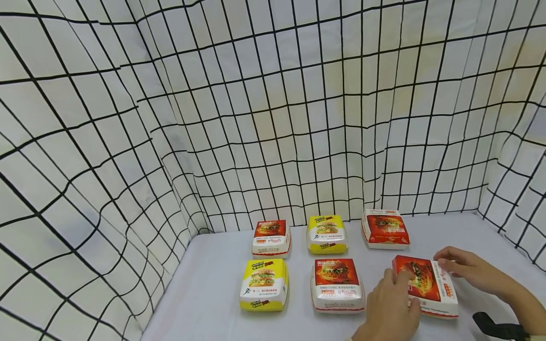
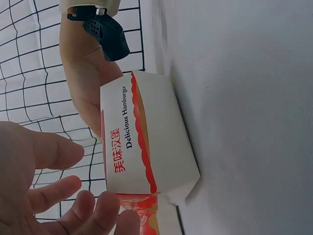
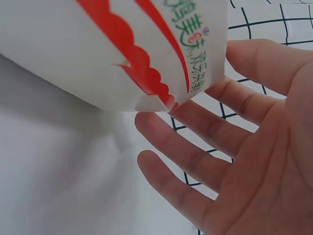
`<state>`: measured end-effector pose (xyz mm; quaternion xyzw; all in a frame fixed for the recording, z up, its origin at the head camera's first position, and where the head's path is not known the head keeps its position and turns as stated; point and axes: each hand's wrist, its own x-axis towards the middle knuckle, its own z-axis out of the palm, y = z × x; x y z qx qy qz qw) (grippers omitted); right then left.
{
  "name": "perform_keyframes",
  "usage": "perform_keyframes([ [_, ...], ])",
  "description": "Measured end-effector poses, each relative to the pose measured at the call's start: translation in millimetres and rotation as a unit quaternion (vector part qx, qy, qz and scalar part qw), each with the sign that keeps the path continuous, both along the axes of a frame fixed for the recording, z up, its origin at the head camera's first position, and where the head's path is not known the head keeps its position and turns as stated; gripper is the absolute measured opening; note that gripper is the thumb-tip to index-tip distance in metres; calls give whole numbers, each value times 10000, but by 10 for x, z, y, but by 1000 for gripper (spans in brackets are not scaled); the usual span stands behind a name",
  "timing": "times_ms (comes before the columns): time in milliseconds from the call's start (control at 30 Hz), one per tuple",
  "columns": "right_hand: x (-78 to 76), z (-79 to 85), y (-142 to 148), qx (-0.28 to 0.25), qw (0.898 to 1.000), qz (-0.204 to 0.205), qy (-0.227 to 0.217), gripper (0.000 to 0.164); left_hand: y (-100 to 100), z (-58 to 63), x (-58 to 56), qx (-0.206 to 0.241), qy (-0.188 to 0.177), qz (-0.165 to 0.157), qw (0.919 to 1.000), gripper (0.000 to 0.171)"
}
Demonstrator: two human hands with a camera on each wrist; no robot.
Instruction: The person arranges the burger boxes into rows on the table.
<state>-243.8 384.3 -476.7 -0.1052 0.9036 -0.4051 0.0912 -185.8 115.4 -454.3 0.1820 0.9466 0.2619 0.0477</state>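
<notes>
A red and white hamburger box (image 1: 430, 284) sits at the front right of the table, between the two hands. At its left side is the left hand (image 1: 390, 308); the left wrist view shows that hand's thumb and fingers (image 2: 58, 147) loosely bent, right beside the box's end (image 2: 128, 137). Across the box, the right hand (image 1: 471, 270) reaches to its right back corner. Its fingers (image 3: 195, 161) are spread and fairly straight in the right wrist view, with the fingertips right at the corner of the carton (image 3: 146, 58).
Left of that box, a red hamburger box (image 1: 337, 286) and a yellow one (image 1: 263, 286) share the front row. Behind stand a red box (image 1: 270, 239), a yellow box (image 1: 327, 235) and another red box (image 1: 386, 229). White walls with black grid lines (image 1: 298, 118) enclose the white table (image 1: 204, 293).
</notes>
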Motion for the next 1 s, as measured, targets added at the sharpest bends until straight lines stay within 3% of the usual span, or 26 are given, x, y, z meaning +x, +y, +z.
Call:
perform_keyframes([
  [200, -14, -7, 52, -198, 9992, 259, -238, 31, 8, -25, -11, 73, -124, 64, 9999, 44],
  [400, -7, 4, 95, -433, 9959, 535, -580, 24, -11, -58, -10, 38, 94, 166, 9998, 43],
  [600, 1, 35, 64, -381, 9948, 484, -816, 32, -12, -105, -42, 24, 122, 216, 9997, 48],
  [833, 5, 37, 17, -232, 9928, 392, -1104, 44, 6, -144, -58, -182, -176, 175, 9995, 51],
  [1000, -1, 47, -28, -267, 9906, 357, -1297, 56, 1, -150, -56, -303, -36, 88, 9995, 52],
])
